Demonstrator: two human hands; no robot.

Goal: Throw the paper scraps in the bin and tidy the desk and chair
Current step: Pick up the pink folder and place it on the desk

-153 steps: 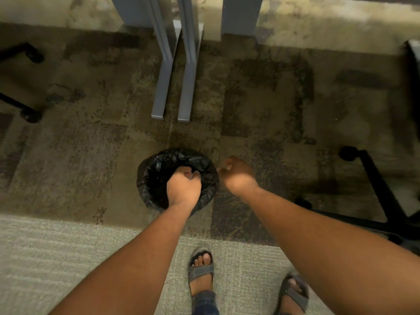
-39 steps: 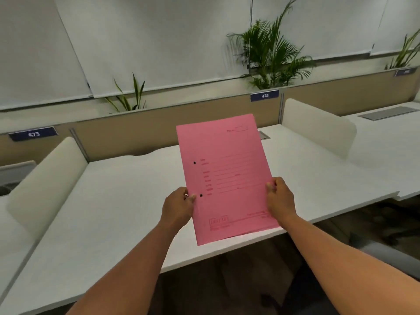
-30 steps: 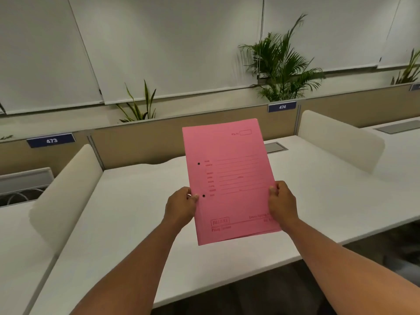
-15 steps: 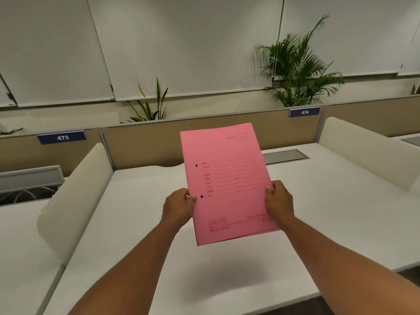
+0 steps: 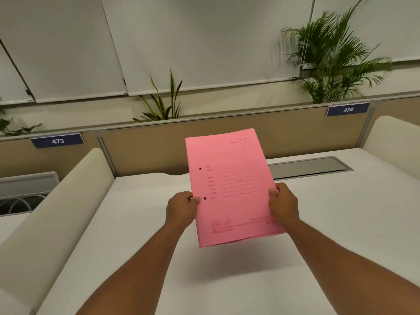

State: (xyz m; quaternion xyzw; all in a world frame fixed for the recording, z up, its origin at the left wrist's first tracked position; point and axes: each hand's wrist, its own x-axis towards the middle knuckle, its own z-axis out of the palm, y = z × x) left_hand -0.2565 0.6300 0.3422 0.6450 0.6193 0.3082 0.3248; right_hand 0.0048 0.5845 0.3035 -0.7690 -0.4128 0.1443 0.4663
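A pink filing folder [image 5: 229, 185] with printed lines and two punch holes is held up in the air above the white desk [image 5: 329, 223], its front cover facing me. My left hand [image 5: 180, 211] grips its left edge near the lower hole. My right hand [image 5: 284, 204] grips its right edge. The folder casts a shadow on the desk below. The bin, the chair and any paper scraps are out of view.
Cream padded dividers stand at the desk's left [image 5: 56, 212] and right [image 5: 395, 137]. A tan partition [image 5: 145, 148] with labels 473 and 474 runs along the back, with plants behind it. A grey cable flap [image 5: 309, 170] is set into the desk.
Five seconds ago my hands were at the black bin on the floor. Over the last second both hands have kept the folder raised while my view swung left, centring the desk.
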